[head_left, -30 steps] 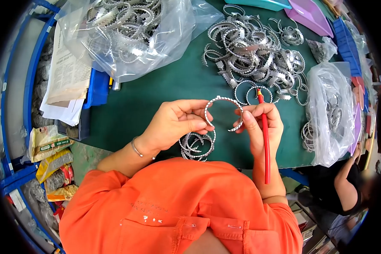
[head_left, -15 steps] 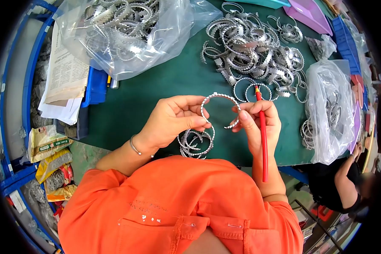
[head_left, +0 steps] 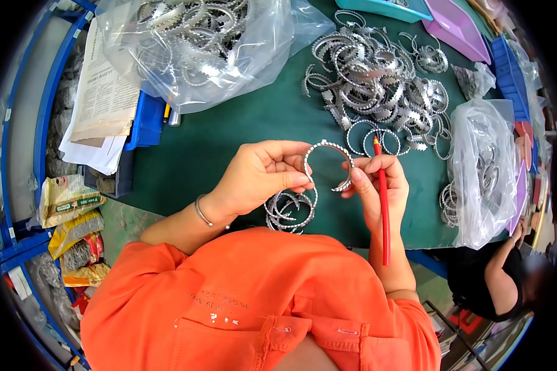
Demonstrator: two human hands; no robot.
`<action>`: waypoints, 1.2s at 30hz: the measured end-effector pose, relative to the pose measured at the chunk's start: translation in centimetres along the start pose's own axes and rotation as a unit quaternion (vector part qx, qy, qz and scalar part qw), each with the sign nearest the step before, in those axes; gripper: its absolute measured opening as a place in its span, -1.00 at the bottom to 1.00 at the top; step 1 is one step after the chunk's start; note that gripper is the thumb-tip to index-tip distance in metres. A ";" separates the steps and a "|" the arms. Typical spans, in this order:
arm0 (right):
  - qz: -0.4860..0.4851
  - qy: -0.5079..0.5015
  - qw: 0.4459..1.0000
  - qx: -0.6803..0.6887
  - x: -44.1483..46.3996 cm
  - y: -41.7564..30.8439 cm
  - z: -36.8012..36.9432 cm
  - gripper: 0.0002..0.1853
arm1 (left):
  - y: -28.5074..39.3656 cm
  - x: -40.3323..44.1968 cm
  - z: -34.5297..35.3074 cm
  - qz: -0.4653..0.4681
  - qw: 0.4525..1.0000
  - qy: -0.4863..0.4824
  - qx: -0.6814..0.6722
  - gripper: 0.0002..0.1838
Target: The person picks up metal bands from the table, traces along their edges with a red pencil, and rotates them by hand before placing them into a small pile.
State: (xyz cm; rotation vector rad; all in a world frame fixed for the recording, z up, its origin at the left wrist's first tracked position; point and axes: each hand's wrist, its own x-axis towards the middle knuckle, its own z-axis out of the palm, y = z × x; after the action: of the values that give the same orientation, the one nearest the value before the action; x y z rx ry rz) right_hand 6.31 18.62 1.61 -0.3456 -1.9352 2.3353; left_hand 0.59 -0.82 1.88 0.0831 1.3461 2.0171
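Between my two hands is an open, C-shaped metal bangle (head_left: 327, 143) with a row of small settings along its band. My left hand (head_left: 269, 167) pinches its left side between thumb and fingers. The other end is in the fingertips of my right hand (head_left: 380, 185), which also has a red pencil (head_left: 384, 210) lying across it, tip pointing away from me. Close to my body, below the left fingers, a few similar bangles (head_left: 291, 213) lie together on the green table (head_left: 198, 142). Some of them are partly hidden.
A big heap of bangles (head_left: 377, 74) covers the far right of the table. Clear plastic bags (head_left: 486, 179) lie at the right and far left, with bangles inside. Papers (head_left: 108, 86) rest on a blue bin (head_left: 145, 120) at the left. Another person (head_left: 498, 278) is at the right.
The view has shifted slightly, so the table things appear a little further right. Both hands keep their grip on the bangle, which appears turned slightly.
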 end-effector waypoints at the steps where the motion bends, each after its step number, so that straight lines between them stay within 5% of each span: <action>1: 0.001 -0.005 1.000 -0.003 0.0 0.1 0.0 -0.82 | 0.1 0.0 0.1 0.007 1.000 0.001 0.015 -0.61; 22: 0.013 -0.041 0.999 -0.017 -0.9 2.5 0.5 -0.87 | 0.2 -0.6 0.8 0.011 0.999 -0.034 0.025 -0.59; 24: -0.103 -0.036 0.986 -0.124 -0.8 2.9 0.3 -0.86 | 0.5 -0.6 0.8 0.017 0.998 -0.040 0.042 -0.60; 28: -0.126 -0.020 0.982 -0.138 -1.0 1.7 0.4 -0.85 | 0.7 -0.5 0.8 -0.019 0.996 -0.024 0.083 -0.62; 31: -0.055 0.016 0.997 0.051 -0.9 0.6 0.1 -0.87 | 0.6 -0.2 0.6 -0.029 0.998 -0.014 0.058 -0.66; 36: -0.090 0.016 0.993 0.073 -0.6 0.6 -0.5 -0.90 | 0.2 -0.1 0.6 -0.033 0.999 -0.006 0.038 -0.69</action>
State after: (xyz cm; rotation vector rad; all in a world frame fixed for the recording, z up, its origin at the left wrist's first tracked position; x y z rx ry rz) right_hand 7.00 18.86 1.03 -0.1874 -1.6908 2.3211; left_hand 0.81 -0.50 2.36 0.0844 1.3993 1.9092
